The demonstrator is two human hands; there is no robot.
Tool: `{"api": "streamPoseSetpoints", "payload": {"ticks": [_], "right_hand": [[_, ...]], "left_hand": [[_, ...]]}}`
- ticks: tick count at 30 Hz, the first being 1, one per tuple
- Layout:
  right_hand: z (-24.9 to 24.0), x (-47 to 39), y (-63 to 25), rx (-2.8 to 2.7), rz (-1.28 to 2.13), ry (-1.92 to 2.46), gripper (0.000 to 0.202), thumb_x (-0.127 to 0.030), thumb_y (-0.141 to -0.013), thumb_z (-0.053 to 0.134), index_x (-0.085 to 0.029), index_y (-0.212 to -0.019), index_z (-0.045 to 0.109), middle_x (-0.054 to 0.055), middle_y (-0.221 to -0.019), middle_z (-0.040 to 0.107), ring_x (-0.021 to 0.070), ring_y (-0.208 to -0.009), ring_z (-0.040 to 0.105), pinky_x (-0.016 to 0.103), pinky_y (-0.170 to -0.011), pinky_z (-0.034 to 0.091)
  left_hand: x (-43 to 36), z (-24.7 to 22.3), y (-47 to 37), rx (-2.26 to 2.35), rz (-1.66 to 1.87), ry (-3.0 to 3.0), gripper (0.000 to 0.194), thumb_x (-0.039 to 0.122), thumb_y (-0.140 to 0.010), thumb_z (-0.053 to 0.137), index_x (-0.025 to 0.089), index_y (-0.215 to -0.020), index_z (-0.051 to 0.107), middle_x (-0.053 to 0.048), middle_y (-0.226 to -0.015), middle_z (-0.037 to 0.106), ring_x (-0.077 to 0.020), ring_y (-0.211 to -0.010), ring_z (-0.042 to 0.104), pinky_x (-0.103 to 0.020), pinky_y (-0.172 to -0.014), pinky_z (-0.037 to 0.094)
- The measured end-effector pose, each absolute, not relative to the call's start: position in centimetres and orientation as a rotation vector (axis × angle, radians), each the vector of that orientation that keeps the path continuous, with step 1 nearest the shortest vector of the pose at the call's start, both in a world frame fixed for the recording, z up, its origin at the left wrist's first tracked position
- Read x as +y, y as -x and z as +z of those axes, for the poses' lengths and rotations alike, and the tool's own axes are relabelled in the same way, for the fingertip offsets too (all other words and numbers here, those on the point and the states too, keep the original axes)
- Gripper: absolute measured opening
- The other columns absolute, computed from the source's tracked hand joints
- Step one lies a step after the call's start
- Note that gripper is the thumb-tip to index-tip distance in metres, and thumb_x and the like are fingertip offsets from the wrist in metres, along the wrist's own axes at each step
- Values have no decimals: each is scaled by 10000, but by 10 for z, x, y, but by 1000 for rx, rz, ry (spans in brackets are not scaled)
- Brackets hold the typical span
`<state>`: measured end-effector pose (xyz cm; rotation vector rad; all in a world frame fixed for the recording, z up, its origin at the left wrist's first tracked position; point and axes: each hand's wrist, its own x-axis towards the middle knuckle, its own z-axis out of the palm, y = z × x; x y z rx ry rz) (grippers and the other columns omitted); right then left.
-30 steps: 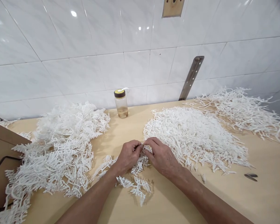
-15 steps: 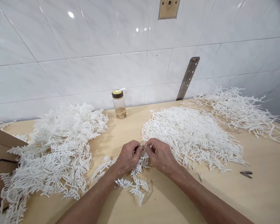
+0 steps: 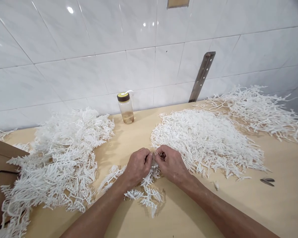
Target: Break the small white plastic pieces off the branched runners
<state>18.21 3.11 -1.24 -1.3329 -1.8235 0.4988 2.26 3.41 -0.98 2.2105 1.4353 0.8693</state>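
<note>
Two hands, your left hand (image 3: 139, 167) and right hand (image 3: 171, 163), meet at the fingertips, each pinched almost closed on what looks like the far end of a white strand (image 3: 149, 195). It lies between them, both about as near, pointing toward the near edge of the worktop (image 3: 188, 215). White piles lie left (image 3: 64, 158) and right (image 3: 203, 142). By the far edge, the bottle (image 3: 125, 108) has some brown water in it.
</note>
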Motion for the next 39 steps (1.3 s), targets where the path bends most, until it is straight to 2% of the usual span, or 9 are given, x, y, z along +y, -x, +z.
{"api": "streamPoseSetpoints", "payload": {"ticks": [4, 9, 14, 20, 25, 31, 36, 39], "right_hand": [[-18, 31, -180, -1854, 441, 1282, 134, -175, -833, 469, -196, -732, 555, 27, -700, 603, 162, -638, 523, 284, -598, 398], [-17, 33, -176, -1652, 729, 1467, 103, -218, -780, 510, -202, -702, 575, -3, -627, 619, 151, -545, 531, 257, -498, 381], [-15, 40, -173, -1535, 722, 1534, 127, -213, -744, 504, -201, -629, 556, 9, -617, 628, 163, -561, 554, 261, -511, 400], [-12, 47, -184, -1407, 853, 1423, 226, -354, -803, 542, -199, -641, 567, -5, -560, 579, 148, -517, 513, 249, -477, 372], [-12, 47, -192, -1371, 867, 1318, 262, -432, -826, 569, -200, -705, 560, -16, -536, 560, 137, -478, 493, 248, -456, 371], [0, 50, -207, -1426, 604, 1431, 185, -378, -834, 588, -194, -821, 593, 18, -678, 640, 158, -591, 580, 269, -560, 444], [11, 42, -210, -1758, 436, 1301, 251, -380, -917, 530, -173, -1014, 634, 72, -929, 681, 143, -623, 592, 291, -622, 475], [9, 35, -204, -1952, 421, 1254, 227, -355, -912, 566, -171, -1027, 634, 62, -896, 666, 151, -639, 585, 299, -635, 473]], "left_hand": [[32, -10, -22, 1395, 835, -2307, 306, 227, -956, 369, 201, -656, 418, 10, -650, 457, -129, -583, 402, -277, -584, 304], [35, -12, -20, 1315, 863, -2330, 319, 253, -971, 349, 209, -661, 408, 2, -650, 447, -136, -594, 414, -274, -588, 319], [30, -12, -20, 1254, 892, -2468, 306, 219, -983, 321, 205, -699, 434, -4, -695, 442, -131, -580, 397, -267, -555, 290], [27, -4, -20, 1327, 1069, -2264, 300, 268, -988, 385, 194, -709, 467, -3, -701, 476, -131, -636, 435, -251, -611, 344], [32, -1, -17, 1383, 1068, -2038, 292, 344, -961, 458, 177, -756, 581, -5, -689, 552, -132, -637, 481, -249, -612, 368], [33, -2, -17, 1401, 1069, -2006, 277, 320, -944, 469, 171, -756, 606, -8, -680, 575, -130, -629, 500, -247, -604, 379], [33, -3, -19, 1398, 1059, -2062, 259, 298, -943, 467, 173, -757, 598, -2, -677, 579, -124, -621, 506, -245, -611, 390], [34, -5, -19, 1400, 1067, -2074, 263, 284, -943, 463, 172, -747, 597, -3, -674, 576, -124, -620, 510, -247, -611, 394]]}}
